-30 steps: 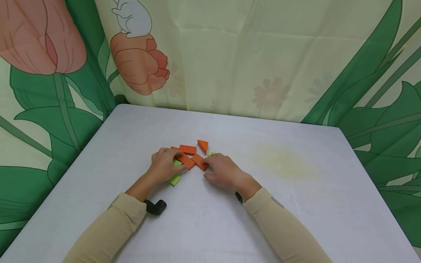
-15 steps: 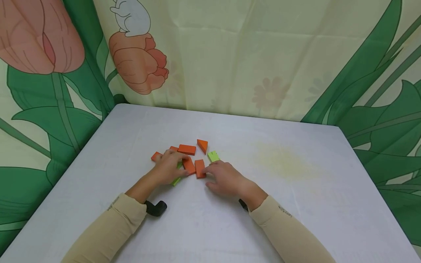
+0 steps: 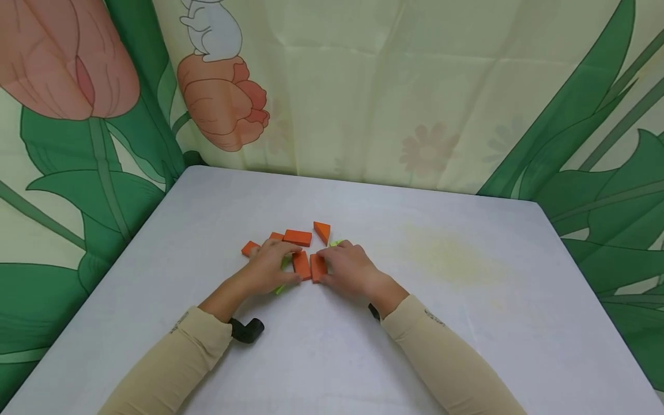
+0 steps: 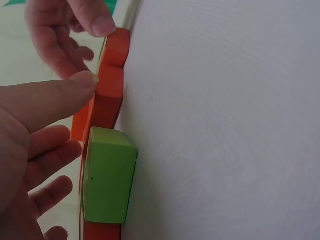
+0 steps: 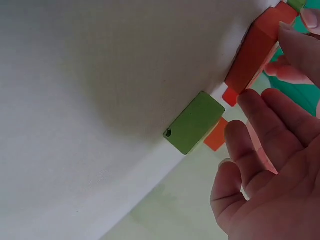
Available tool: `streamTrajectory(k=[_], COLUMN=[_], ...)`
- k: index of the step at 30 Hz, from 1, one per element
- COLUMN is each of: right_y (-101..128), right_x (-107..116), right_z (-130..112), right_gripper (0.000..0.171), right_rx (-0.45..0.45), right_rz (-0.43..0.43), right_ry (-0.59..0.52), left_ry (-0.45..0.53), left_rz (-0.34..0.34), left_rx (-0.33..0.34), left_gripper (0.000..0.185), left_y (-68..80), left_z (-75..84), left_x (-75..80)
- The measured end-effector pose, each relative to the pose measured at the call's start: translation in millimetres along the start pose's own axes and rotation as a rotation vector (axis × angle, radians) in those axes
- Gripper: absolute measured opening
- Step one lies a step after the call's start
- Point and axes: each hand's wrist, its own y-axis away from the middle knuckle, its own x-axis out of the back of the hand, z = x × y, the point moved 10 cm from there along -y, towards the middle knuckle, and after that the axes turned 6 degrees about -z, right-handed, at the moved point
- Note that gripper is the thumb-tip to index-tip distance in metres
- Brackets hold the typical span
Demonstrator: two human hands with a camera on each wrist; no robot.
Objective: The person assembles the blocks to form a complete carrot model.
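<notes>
Two orange blocks lie side by side between my hands in the head view. My left hand (image 3: 267,268) pinches the left orange block (image 3: 301,265), thumb at its near end and fingers at its far end. In the same way my right hand (image 3: 353,271) holds the right orange block (image 3: 317,268); the right wrist view shows that orange block (image 5: 255,50) between thumb and fingers. A green block (image 4: 111,175) sits beside the left hand, mostly covered in the head view. Another green block (image 5: 195,122) lies just beyond the right hand.
Behind the hands lie an orange rectangular block (image 3: 298,237) and an orange triangular block (image 3: 322,231). Another orange block (image 3: 250,248) shows past the left knuckles. All rest on a white-covered table (image 3: 467,323) with a patterned curtain (image 3: 363,86) behind it.
The two orange blocks have turned from slanted to nearly parallel and sit closer to me. My right hand drew back, then moved in around its block, partly covering the green block behind.
</notes>
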Motion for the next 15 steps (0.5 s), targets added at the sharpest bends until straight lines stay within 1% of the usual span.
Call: streamTrajectory(k=[3,8,11,15], right_y=[2,10,15,22], right_x=[-2,-5,-5,-6], right_z=[4,7,8,9], right_gripper=[0.05,0.05,0.048,0.048], right_rx=[-0.018,-0.036,-0.043,-0.054], right_rz=[-0.003,-0.012,-0.014,-0.021], right_ry=[-0.004,-0.025,-0.034,-0.054], left_ry=[-0.013,-0.034,-0.022,-0.016], left_rz=[-0.003,-0.03,-0.049,-0.057], left_rx=[0.008,0.024,0.018,-0.019], left_gripper=[0.061,0.057,0.057,0.056], left_y=[-1.6,-4.6,-4.5,-2.9], left_z=[0.1,-0.7,1.2,7.4], left_x=[-0.9,-4.4,-7.5,-11.9])
